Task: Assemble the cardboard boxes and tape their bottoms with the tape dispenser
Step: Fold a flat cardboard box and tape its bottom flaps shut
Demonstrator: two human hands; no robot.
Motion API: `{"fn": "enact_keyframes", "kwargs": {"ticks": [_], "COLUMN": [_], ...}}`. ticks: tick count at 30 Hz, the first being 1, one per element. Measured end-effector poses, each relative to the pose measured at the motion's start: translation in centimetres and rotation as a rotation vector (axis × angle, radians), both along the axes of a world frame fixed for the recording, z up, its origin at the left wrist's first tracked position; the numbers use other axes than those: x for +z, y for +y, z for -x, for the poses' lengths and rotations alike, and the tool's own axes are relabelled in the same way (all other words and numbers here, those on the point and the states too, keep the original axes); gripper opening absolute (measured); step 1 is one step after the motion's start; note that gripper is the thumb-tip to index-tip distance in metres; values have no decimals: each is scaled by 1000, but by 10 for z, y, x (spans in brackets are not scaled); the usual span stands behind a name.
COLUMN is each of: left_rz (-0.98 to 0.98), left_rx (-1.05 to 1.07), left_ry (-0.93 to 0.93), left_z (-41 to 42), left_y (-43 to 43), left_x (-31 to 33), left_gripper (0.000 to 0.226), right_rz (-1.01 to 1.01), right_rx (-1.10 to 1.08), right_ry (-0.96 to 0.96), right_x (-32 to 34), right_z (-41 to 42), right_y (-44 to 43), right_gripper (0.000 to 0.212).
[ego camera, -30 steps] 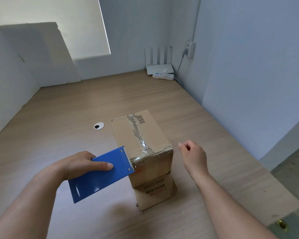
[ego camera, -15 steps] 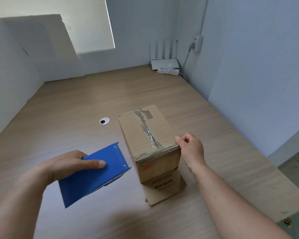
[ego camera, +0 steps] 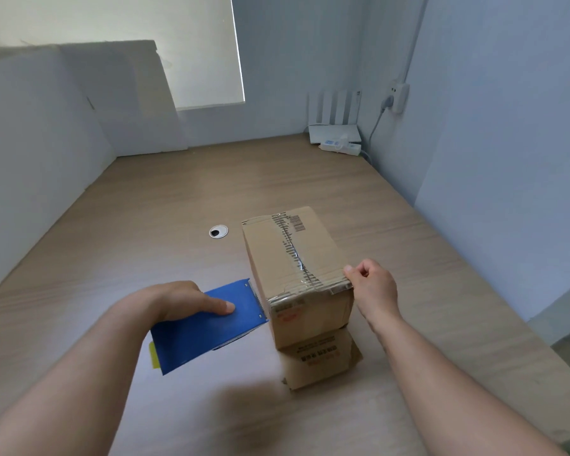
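A brown cardboard box [ego camera: 270, 258] stands on the wooden table with its taped bottom facing up. Clear tape runs along the middle seam and down the near side. One flap lies spread on the table below the box. My left hand [ego camera: 178, 299] grips the blue tape dispenser [ego camera: 204, 327], whose front end is at the box's near left edge. My right hand [ego camera: 372, 287] is curled at the box's near right top corner, thumb pressing on the taped edge.
A round cable grommet [ego camera: 218, 231] sits in the wooden table [ego camera: 145, 225] left of the box. A white router [ego camera: 334, 133] and power strip [ego camera: 339, 148] lie in the far right corner. White foam boards [ego camera: 122, 100] lean against the back wall.
My left hand pulled the dispenser off the box, then brought it back to the near left edge. My right hand moved in from the right to the box's near right corner.
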State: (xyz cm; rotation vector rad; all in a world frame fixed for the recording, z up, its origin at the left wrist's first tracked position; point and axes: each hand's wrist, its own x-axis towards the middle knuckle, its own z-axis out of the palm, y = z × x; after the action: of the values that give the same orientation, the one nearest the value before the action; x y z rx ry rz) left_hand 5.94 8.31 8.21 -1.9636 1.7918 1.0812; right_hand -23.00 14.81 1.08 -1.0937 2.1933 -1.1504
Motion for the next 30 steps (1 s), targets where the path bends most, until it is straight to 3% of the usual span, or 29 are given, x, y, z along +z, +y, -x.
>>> {"fn": "enact_keyframes", "kwargs": {"ticks": [10, 12, 14, 16, 21, 24, 30], "left_rz": [222, 336, 391, 331, 392, 481, 456], "left_rx": [34, 11, -114, -138, 60, 64, 44], "left_ry": [-167, -290, -531, -659, -505, -475, -480], "left_z": [33, 41, 35, 15, -13, -7, -7], "left_y": [26, 31, 45, 67, 85, 83, 89], "left_x": [19, 21, 10, -14, -66, -87, -125], "left_gripper": [44, 37, 17, 26, 38, 40, 42], "right_rz": [-18, -19, -11, -6, -25, -15, -8], "right_rx": [27, 43, 47, 59, 125, 146, 178], "right_ry": [22, 34, 29, 47, 79, 77, 93], "right_x": [-1, -1, -2, -4, -4, -3, -1], "right_z": [-3, -6, -6, -2, 2, 3, 5], "right_y": [-7, -7, -9, -10, -18, -18, -16], "right_gripper": [36, 35, 34, 35, 36, 35, 34]}}
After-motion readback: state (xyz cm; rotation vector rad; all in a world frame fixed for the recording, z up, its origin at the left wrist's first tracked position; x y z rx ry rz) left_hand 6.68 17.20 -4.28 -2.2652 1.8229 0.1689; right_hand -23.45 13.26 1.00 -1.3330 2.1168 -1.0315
